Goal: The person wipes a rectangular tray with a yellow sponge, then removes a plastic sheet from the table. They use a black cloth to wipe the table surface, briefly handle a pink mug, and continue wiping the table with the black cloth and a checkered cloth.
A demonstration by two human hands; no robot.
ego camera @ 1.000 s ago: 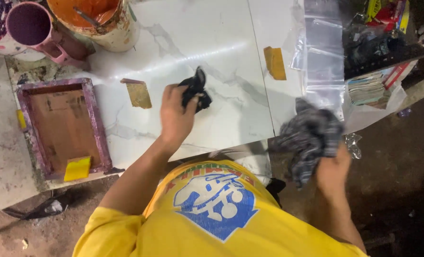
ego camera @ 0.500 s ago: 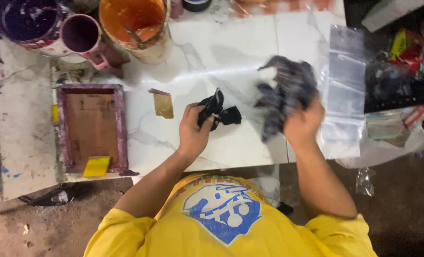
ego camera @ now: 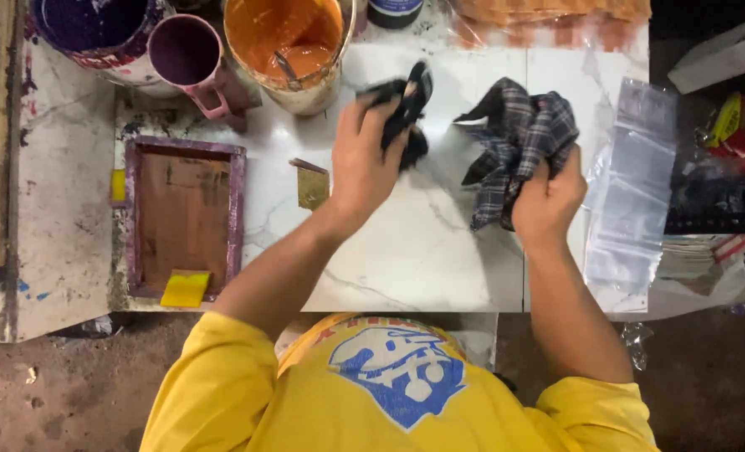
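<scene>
Purple paint bucket (ego camera: pixel 96 29) cut off at top.

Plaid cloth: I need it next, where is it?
In the right hand, the plaid cloth sits bunched on the marble table, between black rag and plastic bags.

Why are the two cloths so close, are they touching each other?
Apart. The head view shows bare white tabletop between the black cloth and the checked cloth.

Beside the purple-stained wooden screen frame (ego camera: pixel 184 218): two paint buckets, orange (ego camera: pixel 289 46) and purple (ego camera: pixel 96 29); one pink mug (ego camera: pixel 190 57); two cloths, black (ego camera: pixel 401 105) and plaid (ego camera: pixel 519 142).
</scene>
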